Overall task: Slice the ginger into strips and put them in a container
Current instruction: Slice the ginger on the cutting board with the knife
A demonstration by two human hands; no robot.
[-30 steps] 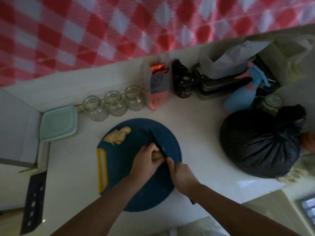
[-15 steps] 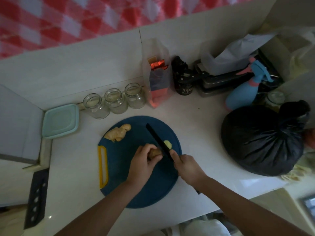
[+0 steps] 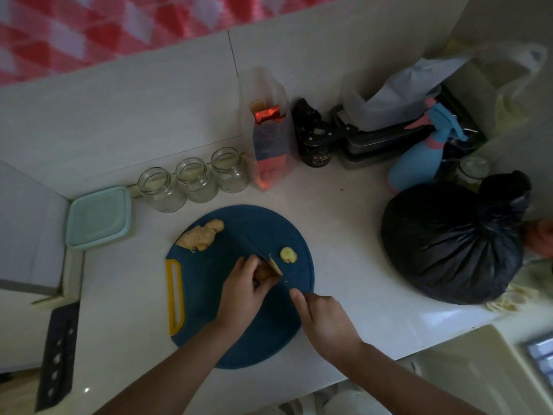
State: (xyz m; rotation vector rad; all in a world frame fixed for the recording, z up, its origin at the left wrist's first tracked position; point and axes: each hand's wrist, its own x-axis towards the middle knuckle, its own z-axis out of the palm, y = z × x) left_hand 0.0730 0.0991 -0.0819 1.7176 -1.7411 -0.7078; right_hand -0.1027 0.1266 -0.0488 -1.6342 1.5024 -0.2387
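cutting board (image 3: 215, 283): dark blue, yellow handle slot;
ginger (image 3: 200, 236): pale tan;
cut slice (image 3: 288, 254): yellow-green;
container (image 3: 98, 217): mint green lid;
wall covering (image 3: 89, 28): red and white check;
spray bottle (image 3: 419, 163): light blue, pink trim;
bag (image 3: 449, 244): black

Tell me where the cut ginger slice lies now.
The cut ginger slice lies on the blue cutting board, near its right edge, just right of the knife.

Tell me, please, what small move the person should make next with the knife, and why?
Probably press the knife down through the ginger piece that the left hand pins to the cutting board: the right hand has the blade on it, and only one slice lies cut.
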